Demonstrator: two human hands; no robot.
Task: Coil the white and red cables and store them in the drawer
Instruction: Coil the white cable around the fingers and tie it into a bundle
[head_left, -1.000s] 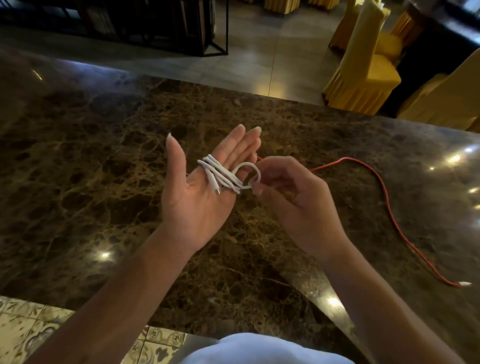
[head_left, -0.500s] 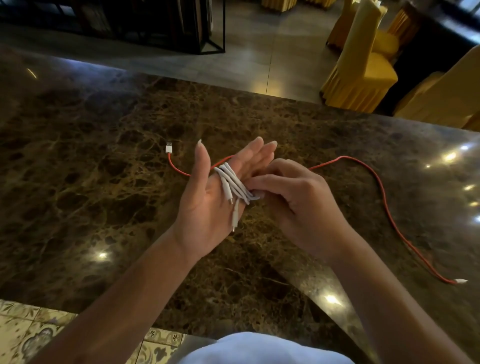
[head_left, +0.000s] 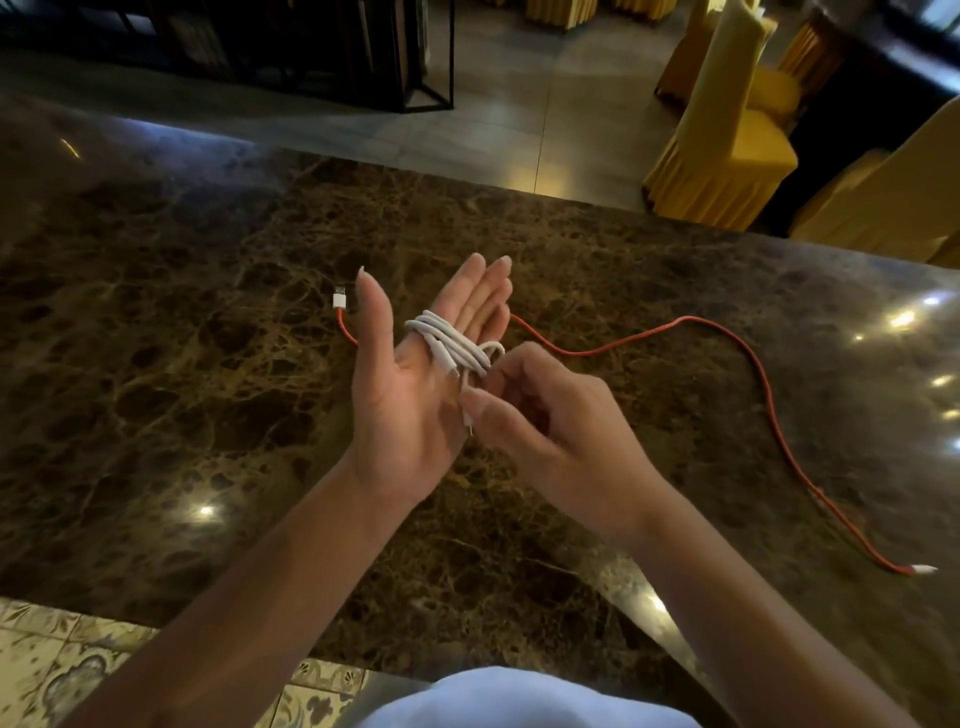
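Head view: left hand (head_left: 410, 384) is flat open, palm up, with the white cable (head_left: 449, 345) looped around its fingers. Right hand (head_left: 545, 421) is pinching that cable's loose end. Red cable (head_left: 748, 358) just trails across the table (head_left: 156, 364) toward its right edge.

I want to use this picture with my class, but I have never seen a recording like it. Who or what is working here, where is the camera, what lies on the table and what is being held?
No machine: a person works with bare hands. The camera sits on the person's head, looking forward and down. The left hand is held flat, the white cable wound around its fingers. The right hand pinches that cable's loose end. The red cable lies uncoiled on the dark marble table.
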